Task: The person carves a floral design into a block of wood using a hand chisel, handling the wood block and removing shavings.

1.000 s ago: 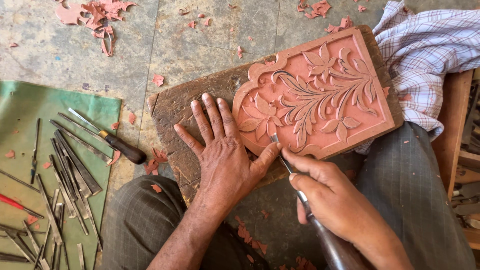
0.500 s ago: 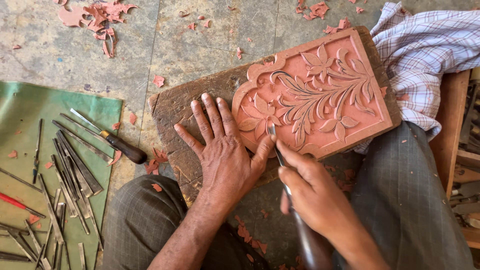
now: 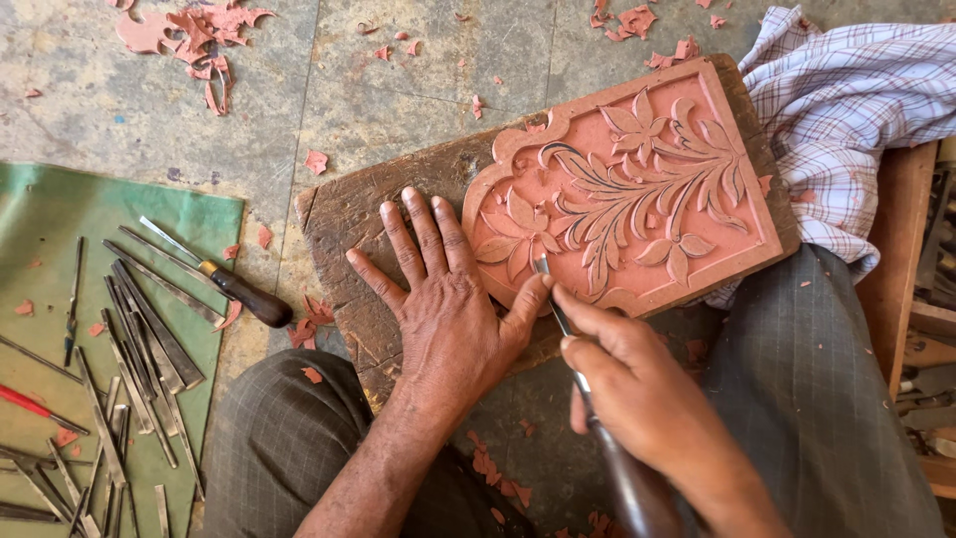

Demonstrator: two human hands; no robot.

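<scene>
The right hand [image 3: 647,399] grasps a carving chisel [image 3: 588,399] by its dark handle, fingers closed around the shaft, the narrow steel tip set on the lower-left leaf of the carved panel [image 3: 627,189]. The left hand [image 3: 448,309] lies released, palm down and fingers spread, on the worn wooden board [image 3: 358,219], its thumb touching the chisel blade as a guide.

The reddish panel rests on this board, between the knees. It appears stiff, fairly heavy and brittle: thin relief petals likely chip under side load. Hold it by the plain raised border, not the relief.

Farther left, spare chisels [image 3: 129,329] lie on a green mat [image 3: 60,219]. A checked cloth [image 3: 856,110] lies beyond.
</scene>
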